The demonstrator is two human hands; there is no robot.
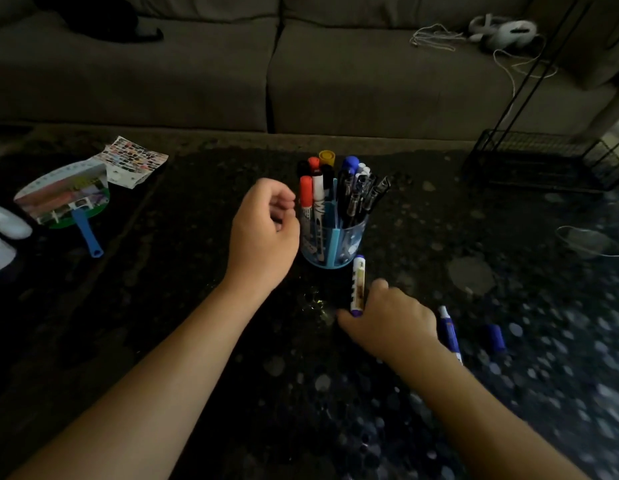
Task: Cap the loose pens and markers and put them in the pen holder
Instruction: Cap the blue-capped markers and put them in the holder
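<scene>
- Blurred print on the barrel of the white marker [357, 284], unreadable; bold black lettering on one marker in the pen holder [353, 242], likewise illegible.
- Right hand [392, 322]: fingers curled round the white marker's near end, purple-capped far end just beside the holder's base.
- Left hand [263, 233]: loosely curled, holding nothing, just left of the holder.
- Blue marker [449, 336] flat just right of the right hand; blue cap [495, 338] near it, apart.

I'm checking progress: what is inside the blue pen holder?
The pen holder has capped markers standing toward its left and clear-capped pens toward its right. Its bottom cannot be made out through the tinted wall.
</scene>
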